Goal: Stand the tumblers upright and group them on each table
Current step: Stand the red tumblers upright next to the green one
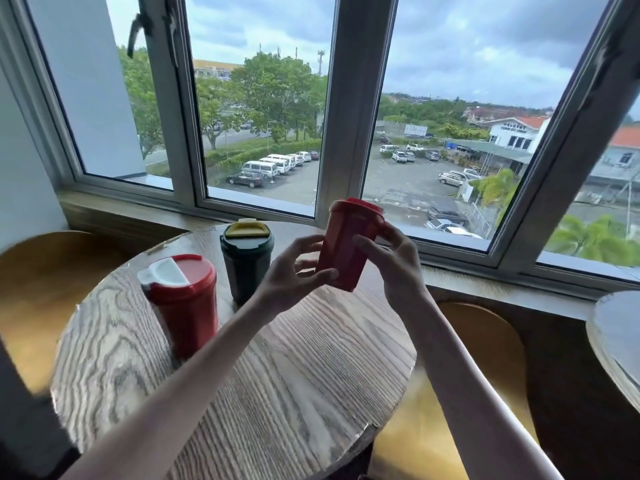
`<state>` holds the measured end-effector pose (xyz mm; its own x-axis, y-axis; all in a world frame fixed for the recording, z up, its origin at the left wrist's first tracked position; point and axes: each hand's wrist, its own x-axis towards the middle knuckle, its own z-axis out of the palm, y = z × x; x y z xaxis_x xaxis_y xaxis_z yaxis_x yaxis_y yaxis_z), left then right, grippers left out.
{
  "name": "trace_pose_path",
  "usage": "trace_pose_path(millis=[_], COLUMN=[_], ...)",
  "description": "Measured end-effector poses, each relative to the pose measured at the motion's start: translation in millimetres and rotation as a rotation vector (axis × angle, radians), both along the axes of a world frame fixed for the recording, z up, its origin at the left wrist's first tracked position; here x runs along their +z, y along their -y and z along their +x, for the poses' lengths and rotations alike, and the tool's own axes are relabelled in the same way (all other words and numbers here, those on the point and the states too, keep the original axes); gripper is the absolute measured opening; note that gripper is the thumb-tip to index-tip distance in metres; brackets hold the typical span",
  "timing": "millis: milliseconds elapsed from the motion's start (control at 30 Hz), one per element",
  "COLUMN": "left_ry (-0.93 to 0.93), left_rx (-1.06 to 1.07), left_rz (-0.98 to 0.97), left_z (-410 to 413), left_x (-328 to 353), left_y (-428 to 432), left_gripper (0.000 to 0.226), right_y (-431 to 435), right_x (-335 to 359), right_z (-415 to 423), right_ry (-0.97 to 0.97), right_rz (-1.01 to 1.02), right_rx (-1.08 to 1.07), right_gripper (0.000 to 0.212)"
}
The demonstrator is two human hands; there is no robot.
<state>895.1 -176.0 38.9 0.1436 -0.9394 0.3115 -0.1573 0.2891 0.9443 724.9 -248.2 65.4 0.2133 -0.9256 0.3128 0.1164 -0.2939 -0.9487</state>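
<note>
Both hands are on one red tumbler (348, 245), held over the far right part of the round wooden table (277, 382). It is tilted, with its red lid leaning up and to the right toward the window (263, 109). Can't tell whether its base touches the tabletop.

Left hand (294, 275): fingers curled, thumb and fingertips pinching the tumbler's lower body from the left.

Right hand (394, 261): partly closed, thumb on the near face and fingers wrapped behind the upper body near the lid.

Two more tumblers stand upright on the table's left half, just beside each other:
- Dark green tumbler (246, 268) with a yellow lid, toward the far edge, near the left hand but not touched.
- Red tumbler with white flip lid (183, 303), nearer the camera and left of the green one.

A tan seat (38, 292) sits off the table's left side and another tan seat (485, 358) off its right. The edge of a second table (616, 344) shows further right.
</note>
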Motion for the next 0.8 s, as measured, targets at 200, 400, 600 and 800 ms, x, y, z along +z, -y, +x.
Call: trace_pose_path(millis=[200,400,600,800], left_ry=[-0.123,-0.067,0.043,0.076], left_rx=[-0.065,-0.01,0.045,0.055], left_rz=[0.018,0.005,0.01,0.01], left_z=[0.6,-4.3,-9.4,-15.2], left_x=[-0.4,-26.7,-46.5,-47.6], left_y=[-3.1,-10.4,-11.7,-19.4], left_gripper=[0.061,0.069,0.066,0.065], right_y=[-7.7,-10.3,-18.6,-28.6], right_x=[-4.8,-34.5,-57.0,-60.1], right_z=[-7.6,-23.0,-30.9,-31.2], right_ry=[0.009,-0.058,-0.06,-0.029], right_rz=[-0.043,-0.017,0.049,0.094], right_rx=[0.141,0.254,0.284,0.292], right_gripper=[0.043,0.063,0.076,0.1])
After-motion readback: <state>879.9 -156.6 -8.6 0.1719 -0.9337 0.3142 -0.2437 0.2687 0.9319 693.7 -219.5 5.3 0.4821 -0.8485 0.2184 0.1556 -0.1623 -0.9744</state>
